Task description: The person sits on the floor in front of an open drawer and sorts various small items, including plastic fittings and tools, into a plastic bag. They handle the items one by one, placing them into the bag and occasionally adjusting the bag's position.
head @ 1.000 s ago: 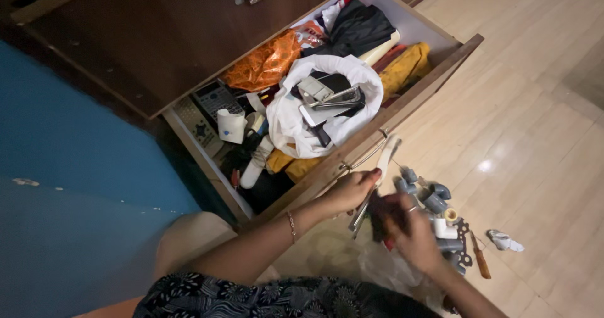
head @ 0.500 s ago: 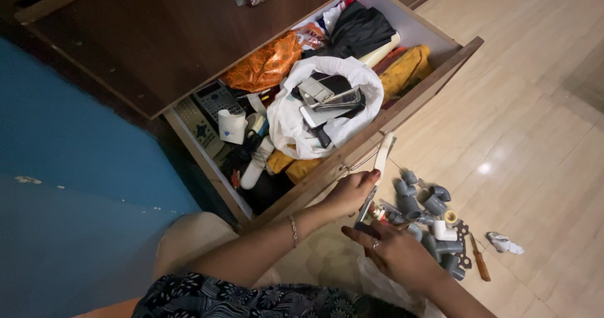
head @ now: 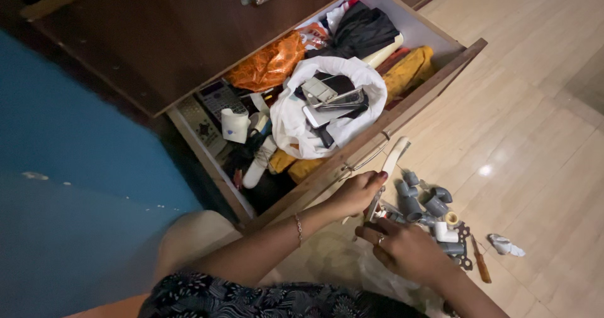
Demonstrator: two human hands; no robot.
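In the head view, the left hand (head: pixel 355 193) sits just below the centre of the frame, its fingers (head: pixel 376 179) curled shut around the lower part of a long white-handled tool (head: pixel 388 170) that slants up and to the right, its pale end lying against the front edge of the open wooden drawer (head: pixel 415 101). The right hand (head: pixel 402 250) lies lower, at centre-bottom, palm down with its fingers (head: pixel 368 231) bent around the bottom end of the same tool; how tightly they close there cannot be told. Just right of both hands, a heap of grey pipe fittings (head: pixel 423 203) lies on the light tiled floor (head: pixel 535 135), with a white elbow fitting (head: pixel 445 233) among them and a brown-handled screwdriver (head: pixel 481 264) beside it. In the drawer, upper centre, a white plastic bag (head: pixel 296 120) holds flat metal objects next to an orange crumpled bag (head: pixel 267 63).
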